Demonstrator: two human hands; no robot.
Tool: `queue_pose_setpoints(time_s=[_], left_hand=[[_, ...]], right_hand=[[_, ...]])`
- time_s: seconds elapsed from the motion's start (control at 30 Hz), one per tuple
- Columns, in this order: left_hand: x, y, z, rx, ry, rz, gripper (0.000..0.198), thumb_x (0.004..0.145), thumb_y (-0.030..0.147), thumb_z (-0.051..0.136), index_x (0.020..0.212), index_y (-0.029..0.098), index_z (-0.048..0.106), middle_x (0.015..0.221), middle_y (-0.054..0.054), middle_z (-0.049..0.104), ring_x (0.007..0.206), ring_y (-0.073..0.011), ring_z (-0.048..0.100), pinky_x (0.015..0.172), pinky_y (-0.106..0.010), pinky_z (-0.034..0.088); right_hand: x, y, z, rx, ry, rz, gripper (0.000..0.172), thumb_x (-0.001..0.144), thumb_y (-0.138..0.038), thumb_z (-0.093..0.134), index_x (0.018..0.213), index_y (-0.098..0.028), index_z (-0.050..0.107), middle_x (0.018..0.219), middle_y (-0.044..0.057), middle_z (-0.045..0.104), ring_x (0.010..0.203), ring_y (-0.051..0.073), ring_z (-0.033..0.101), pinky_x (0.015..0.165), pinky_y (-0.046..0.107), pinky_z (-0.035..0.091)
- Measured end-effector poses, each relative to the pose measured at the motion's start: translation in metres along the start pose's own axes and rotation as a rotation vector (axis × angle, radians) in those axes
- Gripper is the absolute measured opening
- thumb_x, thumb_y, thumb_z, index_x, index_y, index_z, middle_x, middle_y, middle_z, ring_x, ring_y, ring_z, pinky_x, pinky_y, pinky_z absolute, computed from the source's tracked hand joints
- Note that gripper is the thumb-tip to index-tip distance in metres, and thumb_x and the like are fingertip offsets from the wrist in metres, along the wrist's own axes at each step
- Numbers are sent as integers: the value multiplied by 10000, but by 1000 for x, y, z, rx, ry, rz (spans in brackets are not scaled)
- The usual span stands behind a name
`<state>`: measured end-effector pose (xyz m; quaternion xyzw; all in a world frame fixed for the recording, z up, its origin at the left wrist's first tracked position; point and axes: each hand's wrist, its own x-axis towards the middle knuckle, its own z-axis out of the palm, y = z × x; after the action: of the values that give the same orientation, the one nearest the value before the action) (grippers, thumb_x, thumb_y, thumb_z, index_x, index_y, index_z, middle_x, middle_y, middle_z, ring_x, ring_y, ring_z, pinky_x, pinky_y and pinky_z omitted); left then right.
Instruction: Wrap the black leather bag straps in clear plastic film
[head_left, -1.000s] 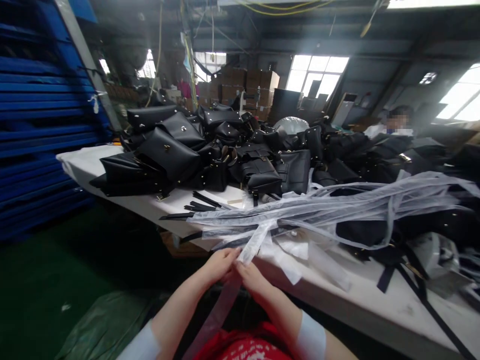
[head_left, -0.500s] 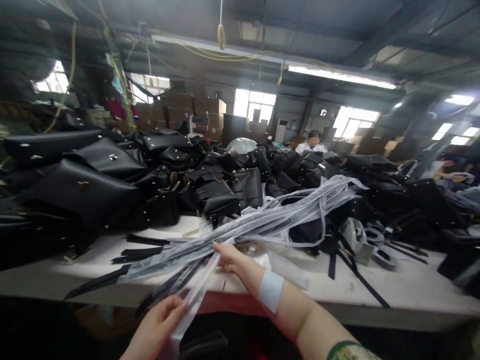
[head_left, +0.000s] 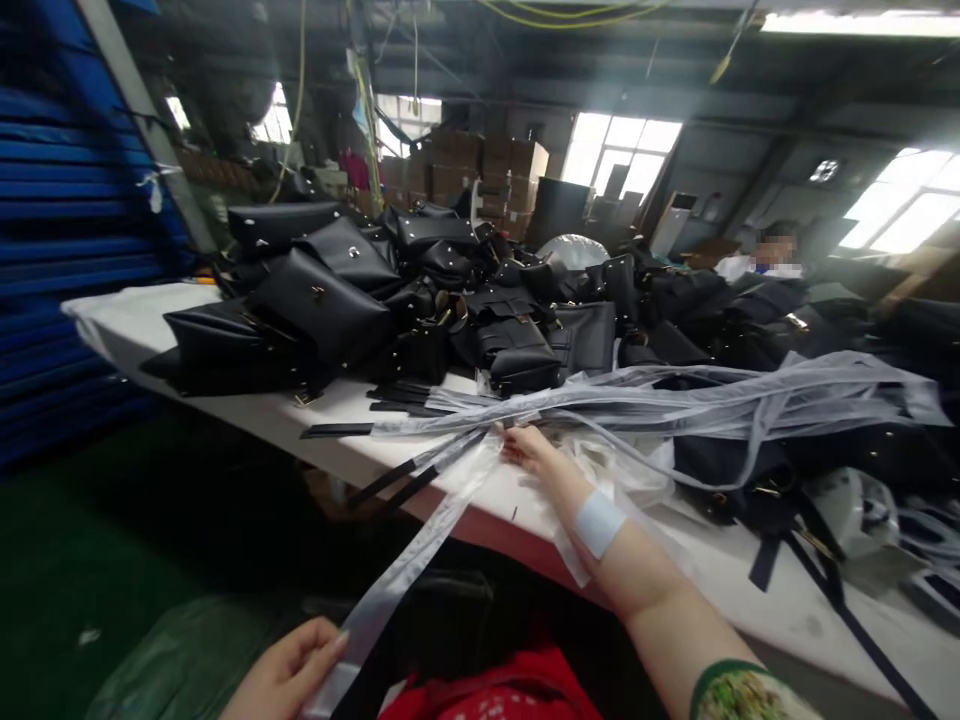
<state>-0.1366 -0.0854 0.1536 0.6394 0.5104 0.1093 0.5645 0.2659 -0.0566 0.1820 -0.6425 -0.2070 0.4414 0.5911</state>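
Note:
A long translucent plastic sleeve [head_left: 416, 548] stretches between my two hands. My left hand [head_left: 294, 655], low in front of the table, pinches its lower end between thumb and fingers. Over the table's near edge, my right hand [head_left: 525, 448] grips the upper end with closed fingers. Just beyond my right hand lies a bundle of plastic-sleeved straps [head_left: 645, 400], running from left to right across the table. Bare ends of black straps [head_left: 341, 431] stick out at its left, and some hang over the near edge.
Black leather bags [head_left: 322, 300] are heaped along the white table [head_left: 442, 490]. A white device [head_left: 855, 515] and rolls of tape stand at the right. Blue stacked panels [head_left: 75, 230] rise at the left. A person [head_left: 772, 255] is behind the heap.
My view has turned left, bringing the blue panels and the table's left end into sight. My hands are farther apart, with a longer stretch of sleeve between them.

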Motion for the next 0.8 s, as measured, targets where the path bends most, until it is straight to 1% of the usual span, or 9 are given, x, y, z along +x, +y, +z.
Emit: queue_pose_setpoints(time_s=[0.13,0.23,0.3,0.37,0.47,0.53,0.63,0.73,0.8], left_hand=[[-4,-20,6,17,-142,4,612,597,809,575,564,198,561,506,20,494,511,-150,447,508,-258,360],[-3,-21,9,143,-163,12,486,656,686,626,645,200,655,623,-27,637,618,-211,593,592,-292,457],[-2,0,17,211,-61,84,411,676,597,667,805,212,730,866,-72,723,854,-273,663,783,-341,512],[-2,33,32,219,11,229,404,701,543,682,939,221,743,1056,-93,713,1034,-298,635,945,-381,479],[-2,81,65,95,-95,388,395,733,476,698,1032,219,726,1092,-90,709,1037,-272,636,956,-363,479],[-2,99,87,-24,-95,347,352,739,467,702,948,185,735,956,-86,735,891,-248,669,823,-330,522],[-2,104,110,-167,-9,234,317,690,461,745,751,151,715,753,-68,718,714,-215,651,662,-296,512],[0,97,119,-298,-33,159,294,638,429,780,683,147,712,718,-63,718,683,-204,641,639,-290,510],[2,94,120,-348,-71,129,276,632,409,784,705,147,737,751,-71,738,705,-212,652,663,-300,518]], right_hand=[[-37,1,-10,-73,-12,3,199,629,-171,763,721,-146,588,561,-9,593,482,95,540,458,193,448],[-81,4,-7,-94,-51,-39,245,644,-170,741,866,-137,644,615,-13,626,542,114,589,481,195,442],[-116,11,3,-137,-120,-113,259,690,-191,708,942,-150,664,690,-7,656,617,122,616,549,212,470],[-150,23,14,-192,-242,-191,307,735,-194,668,1041,-171,656,774,-5,677,690,126,631,639,234,500],[-189,43,26,-248,-414,-205,508,743,-147,634,1239,-199,543,775,-27,676,700,133,640,692,258,518],[-202,53,27,-284,-433,-190,569,736,-119,614,1286,-202,496,748,-35,667,677,134,636,679,259,518],[-206,62,19,-299,-392,-166,537,742,-124,602,1266,-200,506,757,-26,665,684,137,636,678,261,519],[-203,61,4,-312,-358,-138,425,768,-177,617,1188,-185,555,752,-13,674,689,144,643,702,277,525],[-202,56,-6,-375,-332,-150,310,792,-226,622,1097,-175,606,792,15,688,718,152,647,695,277,518]])
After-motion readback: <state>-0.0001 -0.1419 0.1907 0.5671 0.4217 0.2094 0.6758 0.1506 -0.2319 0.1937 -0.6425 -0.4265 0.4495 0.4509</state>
